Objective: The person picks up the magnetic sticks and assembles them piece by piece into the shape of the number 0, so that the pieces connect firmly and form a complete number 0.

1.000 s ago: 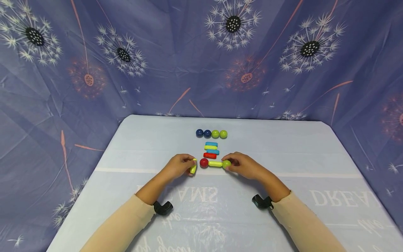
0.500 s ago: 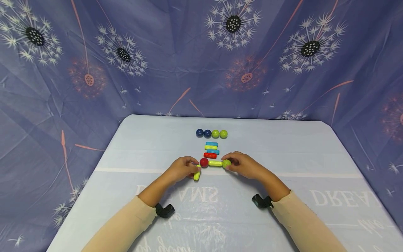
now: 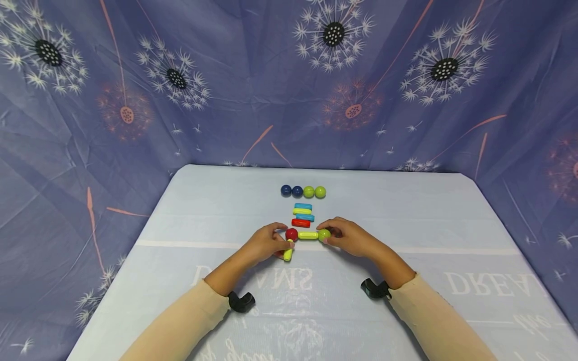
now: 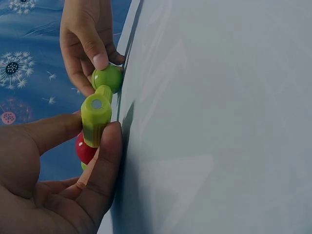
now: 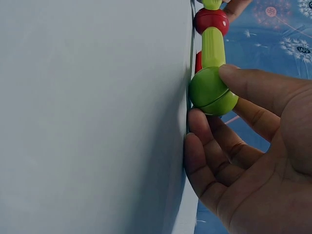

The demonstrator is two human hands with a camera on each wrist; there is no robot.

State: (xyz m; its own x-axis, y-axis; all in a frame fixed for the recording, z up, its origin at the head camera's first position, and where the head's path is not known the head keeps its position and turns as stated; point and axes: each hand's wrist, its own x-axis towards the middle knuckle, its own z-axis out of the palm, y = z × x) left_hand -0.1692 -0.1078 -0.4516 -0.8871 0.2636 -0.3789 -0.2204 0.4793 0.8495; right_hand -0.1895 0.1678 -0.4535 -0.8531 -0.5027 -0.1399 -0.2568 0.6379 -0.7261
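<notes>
My left hand [image 3: 266,243] pinches a yellow-green magnetic rod [image 3: 288,253] between thumb and fingers. The rod slants toward me, its far end right at a red ball [image 3: 291,234]; in the left wrist view its near end shows a silver disc [image 4: 96,104]. From the red ball a second yellow-green rod [image 3: 308,235] runs right to a green ball [image 3: 323,235], all in one line. Thumb and fingers of my right hand [image 3: 349,238] hold that green ball, seen large in the right wrist view with the rod [image 5: 213,47] and red ball [image 5: 211,21] beyond.
Just behind lie short rods stacked in a column: a red rod [image 3: 301,223], two blue ones and a yellow one [image 3: 302,211]. Farther back is a row of two dark blue balls [image 3: 286,190] and two green balls [image 3: 320,192]. A patterned curtain [image 3: 253,90] hangs behind the white table [image 3: 388,200].
My left hand has moved right and a little toward me, bringing its rod from beside the red ball to the ball's near side. The right hand has stayed in place on the green ball.
</notes>
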